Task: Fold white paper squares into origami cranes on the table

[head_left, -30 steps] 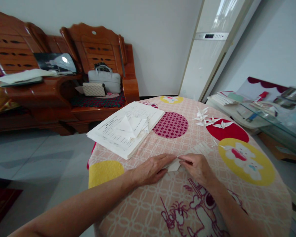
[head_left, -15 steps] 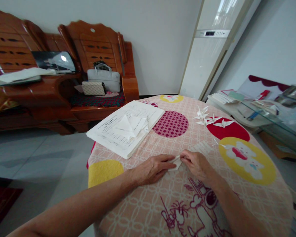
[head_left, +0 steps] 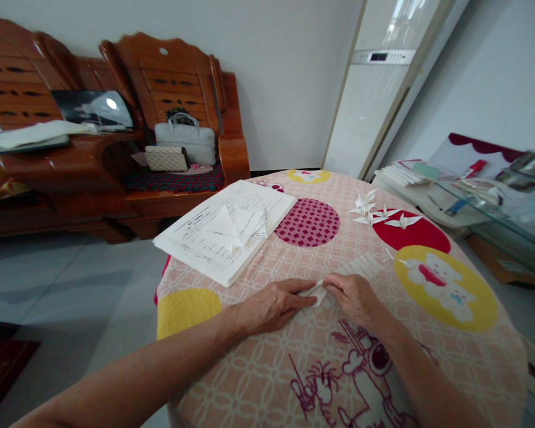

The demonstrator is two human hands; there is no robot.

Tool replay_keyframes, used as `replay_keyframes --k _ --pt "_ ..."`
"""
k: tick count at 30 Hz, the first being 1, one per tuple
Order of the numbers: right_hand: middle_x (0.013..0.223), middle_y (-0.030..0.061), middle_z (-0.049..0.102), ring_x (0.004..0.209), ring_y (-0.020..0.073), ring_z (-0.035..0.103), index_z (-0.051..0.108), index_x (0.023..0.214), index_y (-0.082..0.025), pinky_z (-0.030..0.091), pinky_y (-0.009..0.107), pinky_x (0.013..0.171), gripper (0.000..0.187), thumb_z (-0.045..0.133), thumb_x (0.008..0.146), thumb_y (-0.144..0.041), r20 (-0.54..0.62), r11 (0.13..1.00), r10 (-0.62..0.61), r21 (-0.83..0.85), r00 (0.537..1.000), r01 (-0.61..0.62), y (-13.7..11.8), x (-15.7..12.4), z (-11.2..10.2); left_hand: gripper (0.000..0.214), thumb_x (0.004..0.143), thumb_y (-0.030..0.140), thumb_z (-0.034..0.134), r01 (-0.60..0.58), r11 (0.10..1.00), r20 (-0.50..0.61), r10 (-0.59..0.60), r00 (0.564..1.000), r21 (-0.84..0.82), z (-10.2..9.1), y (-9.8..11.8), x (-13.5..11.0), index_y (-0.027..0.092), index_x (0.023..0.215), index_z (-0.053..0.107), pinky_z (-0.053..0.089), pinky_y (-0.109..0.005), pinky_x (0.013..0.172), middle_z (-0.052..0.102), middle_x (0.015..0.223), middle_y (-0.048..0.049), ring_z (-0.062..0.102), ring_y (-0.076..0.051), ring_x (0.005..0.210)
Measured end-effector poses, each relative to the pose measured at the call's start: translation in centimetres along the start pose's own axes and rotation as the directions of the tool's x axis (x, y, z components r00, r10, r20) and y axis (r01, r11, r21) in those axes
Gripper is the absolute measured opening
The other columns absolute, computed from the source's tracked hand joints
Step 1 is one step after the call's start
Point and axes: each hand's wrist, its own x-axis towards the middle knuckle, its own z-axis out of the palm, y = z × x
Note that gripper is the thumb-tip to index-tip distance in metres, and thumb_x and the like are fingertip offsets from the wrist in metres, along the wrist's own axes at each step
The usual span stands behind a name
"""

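Observation:
Low over the patterned cloth, both hands meet at a small piece of folded white paper. My left hand lies on its left side, the fingers stretched over the paper and holding it against the table. On the other side, my right hand pinches the paper's upper right edge between thumb and fingers. Part of the paper is hidden under the fingers. Several folded paper cranes stand at the far right of the table. Folded white paper pieces rest on a stack of printed sheets at the left.
A round table with a pink patterned tablecloth carries all of this. To the right is a glass-topped side table with papers and a red item. Wooden armchairs with a grey bag stand behind, beside a tall white air conditioner.
My right fingers have shifted slightly left along the paper's upper edge. The left hand stays nearly in place. The whole view has moved a little.

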Motion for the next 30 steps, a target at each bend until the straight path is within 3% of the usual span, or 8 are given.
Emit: replay_keyframes --k 6,17,23,30 --pt "0.063 0.0039 0.063 0.059 0.0153 0.055 0.059 0.072 -0.018 0.027 0.026 0.056 0.023 0.047 0.091 -0.023 -0.027 0.989 0.031 -0.144 0.999 -0.035 -0.09 0.08 0.44 0.042 0.091 0.012 0.047 -0.011 1.0 -0.03 0.011 1.0 0.004 0.34 -0.1 -0.06 0.022 0.13 0.057 0.045 -0.035 0.105 0.048 0.143 -0.0108 0.051 -0.023 0.126" --pt "0.057 -0.0013 0.052 0.056 0.0122 0.046 0.052 0.062 -0.018 0.026 0.024 0.054 0.025 0.048 0.087 -0.021 -0.02 0.998 0.056 0.018 0.998 -0.055 -0.3 0.35 -0.11 0.044 0.09 0.01 0.045 0.002 1.0 0.002 -0.002 1.0 0.017 0.34 -0.13 -0.19 0.02 0.131 0.056 0.042 -0.032 0.107 0.046 0.144 -0.0116 0.049 -0.022 0.129" --pt "0.057 -0.0015 0.054 0.055 0.0122 0.047 0.057 0.063 -0.018 0.028 0.024 0.053 0.025 0.049 0.086 -0.021 -0.039 0.998 0.032 0.052 0.999 -0.03 -0.13 0.26 -0.3 0.043 0.091 0.011 0.044 -0.003 1.0 -0.005 0.003 1.0 0.021 0.28 -0.05 -0.2 0.021 0.132 0.054 0.043 -0.033 0.106 0.046 0.144 -0.0111 0.049 -0.022 0.128" --pt "0.062 0.0016 0.066 0.058 0.0143 0.056 0.071 0.072 -0.018 0.036 0.023 0.054 0.023 0.051 0.084 -0.023 -0.046 0.988 0.029 0.153 0.999 -0.021 -0.23 0.02 -0.09 0.042 0.091 0.01 0.044 -0.006 0.999 -0.017 0.007 1.0 0.034 0.27 0.06 -0.06 0.019 0.13 0.056 0.044 -0.032 0.106 0.049 0.142 -0.012 0.051 -0.021 0.127"
